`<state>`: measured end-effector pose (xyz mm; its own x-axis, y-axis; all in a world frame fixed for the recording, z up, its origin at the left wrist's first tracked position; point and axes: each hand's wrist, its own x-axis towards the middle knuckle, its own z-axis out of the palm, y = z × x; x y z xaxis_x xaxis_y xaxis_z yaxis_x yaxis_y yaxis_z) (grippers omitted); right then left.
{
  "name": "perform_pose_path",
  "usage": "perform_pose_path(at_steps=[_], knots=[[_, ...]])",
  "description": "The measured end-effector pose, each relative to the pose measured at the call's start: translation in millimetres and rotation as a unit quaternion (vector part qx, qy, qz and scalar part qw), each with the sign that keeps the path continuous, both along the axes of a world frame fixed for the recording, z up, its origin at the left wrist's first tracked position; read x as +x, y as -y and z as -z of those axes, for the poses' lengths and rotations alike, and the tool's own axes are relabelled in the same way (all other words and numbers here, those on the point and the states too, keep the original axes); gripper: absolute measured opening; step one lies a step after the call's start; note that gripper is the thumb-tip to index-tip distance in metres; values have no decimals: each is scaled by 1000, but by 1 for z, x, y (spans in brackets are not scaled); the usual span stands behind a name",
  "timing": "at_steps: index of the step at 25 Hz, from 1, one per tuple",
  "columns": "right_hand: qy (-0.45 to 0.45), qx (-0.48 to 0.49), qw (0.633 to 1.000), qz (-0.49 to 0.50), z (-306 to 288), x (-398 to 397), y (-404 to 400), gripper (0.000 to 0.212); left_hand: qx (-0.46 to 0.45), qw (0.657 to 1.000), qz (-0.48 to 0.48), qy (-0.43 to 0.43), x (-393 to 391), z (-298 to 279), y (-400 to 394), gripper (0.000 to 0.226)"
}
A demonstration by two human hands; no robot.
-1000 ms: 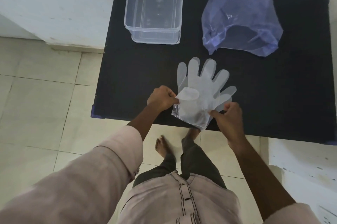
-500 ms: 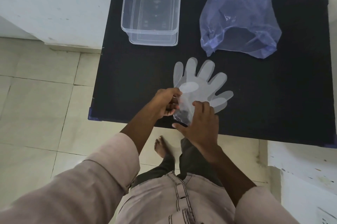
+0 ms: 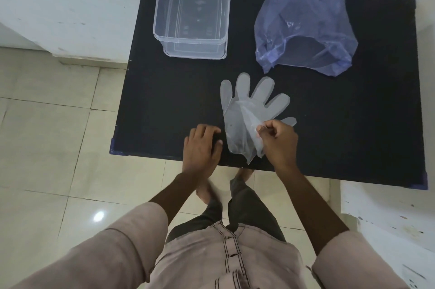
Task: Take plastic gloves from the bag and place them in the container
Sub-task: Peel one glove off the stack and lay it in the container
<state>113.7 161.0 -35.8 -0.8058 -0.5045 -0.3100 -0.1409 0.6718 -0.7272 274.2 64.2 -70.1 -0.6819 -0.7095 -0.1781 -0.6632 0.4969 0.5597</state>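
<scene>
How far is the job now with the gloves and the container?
Done: a clear plastic glove is out of the crumpled bluish plastic bag and lies on the black table. In hand: the right hand pinches its cuff; the left hand rests beside it. Left: the clear rectangular container looks empty.

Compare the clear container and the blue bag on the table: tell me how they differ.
The container is colourless and clear; the bag is tinted blue. The container is a stiff rectangular tub standing upright; the bag lies slumped and crumpled. The container sits at the table's back left, the bag at its back right. Both are see-through plastic, and neither is being touched.
</scene>
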Motion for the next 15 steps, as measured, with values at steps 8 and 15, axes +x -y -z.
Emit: perform_pose_path(at_steps=[8,15], knots=[[9,8,1000,-24,0,-5,0,10,-93,972,212,38,-25,5,-21,65],[-49,46,996,-58,1,-19,-2,15,-121,936,307,126,-23,35,-15,68]])
